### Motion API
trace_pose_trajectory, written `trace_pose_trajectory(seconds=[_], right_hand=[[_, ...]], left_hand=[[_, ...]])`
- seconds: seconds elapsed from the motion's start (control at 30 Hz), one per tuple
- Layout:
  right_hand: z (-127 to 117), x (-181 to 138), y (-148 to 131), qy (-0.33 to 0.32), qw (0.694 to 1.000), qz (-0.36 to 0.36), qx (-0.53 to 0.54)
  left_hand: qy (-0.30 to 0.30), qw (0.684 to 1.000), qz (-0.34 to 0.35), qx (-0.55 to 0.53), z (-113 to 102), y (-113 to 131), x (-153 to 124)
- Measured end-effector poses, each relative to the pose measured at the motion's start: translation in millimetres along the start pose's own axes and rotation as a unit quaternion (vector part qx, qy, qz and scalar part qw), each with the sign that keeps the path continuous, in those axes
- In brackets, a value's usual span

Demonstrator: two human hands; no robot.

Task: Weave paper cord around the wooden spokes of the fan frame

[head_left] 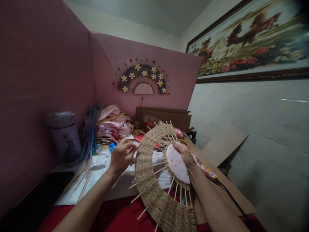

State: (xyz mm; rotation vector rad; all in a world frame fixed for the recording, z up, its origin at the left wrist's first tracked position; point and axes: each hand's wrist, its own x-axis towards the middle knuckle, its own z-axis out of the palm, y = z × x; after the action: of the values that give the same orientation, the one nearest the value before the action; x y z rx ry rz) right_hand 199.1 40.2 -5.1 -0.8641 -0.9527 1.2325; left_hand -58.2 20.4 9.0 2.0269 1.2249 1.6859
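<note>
A half-round woven fan (146, 180) of tan cord on thin wooden sticks is held up on edge, its curved rim facing left. Stick ends poke out past the rim. At its centre sits a white half-disc (177, 164) with pinkish-red spots. My right hand (184, 154) grips the fan there, thumb on the front of the half-disc and fingers behind it, out of sight. Close to the upper left rim, my left hand (122, 156) is closed in a pinch; whatever lies between its fingertips is too small or hidden to tell.
On a pink board hangs a finished-looking fan (144, 72) with white flowers. Left stand a lidded purple container (64, 138), pipe cleaners (90, 138) and bunched pink cloth (114, 120). Loose sticks (84, 187) lie on white sheeting. A flower-patterned glue-gun-like tool (205, 169) with a black cord lies right.
</note>
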Motion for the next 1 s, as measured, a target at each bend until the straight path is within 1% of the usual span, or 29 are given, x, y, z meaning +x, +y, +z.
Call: trace_pose_trajectory(seconds=[0.1, 0.2, 0.27, 0.37, 0.53, 0.67, 0.87, 1.0], right_hand=[[1.1, 0.2, -0.6, 0.027, 0.999, 0.001, 0.032], [0.5, 0.5, -0.6, 0.042, 0.998, 0.008, 0.053], [0.0, 0.4, -1.1, 0.043, 0.997, 0.006, 0.06], [-0.4, 0.2, -2.1, 0.042, 0.997, -0.004, 0.07], [-0.7, 0.2, -2.2, 0.053, 0.995, 0.008, 0.089], [0.6, -0.5, -1.9, 0.052, 0.993, 0.008, 0.106], [1.5, -1.2, -1.1, 0.056, 0.99, 0.01, 0.127], [0.2, -0.5, -0.6, 0.061, 0.989, 0.005, 0.132]], left_hand=[[-0.011, 1.0, 0.018, 0.019, -0.1, 0.5, -0.7], [-0.023, 1.0, 0.013, -0.007, 1.3, -2.4, -0.7], [-0.016, 0.999, -0.012, -0.05, 1.7, -3.3, 0.0], [-0.014, 0.992, -0.067, -0.106, 0.2, -0.1, 1.7], [-0.044, 0.979, -0.125, -0.152, -3.6, 9.7, 3.7], [-0.046, 0.968, -0.164, -0.182, -2.4, 7.8, 3.5], [-0.063, 0.942, -0.226, -0.24, 2.5, -0.7, 2.1], [-0.071, 0.916, -0.265, -0.292, 5.2, -3.4, 0.6]])
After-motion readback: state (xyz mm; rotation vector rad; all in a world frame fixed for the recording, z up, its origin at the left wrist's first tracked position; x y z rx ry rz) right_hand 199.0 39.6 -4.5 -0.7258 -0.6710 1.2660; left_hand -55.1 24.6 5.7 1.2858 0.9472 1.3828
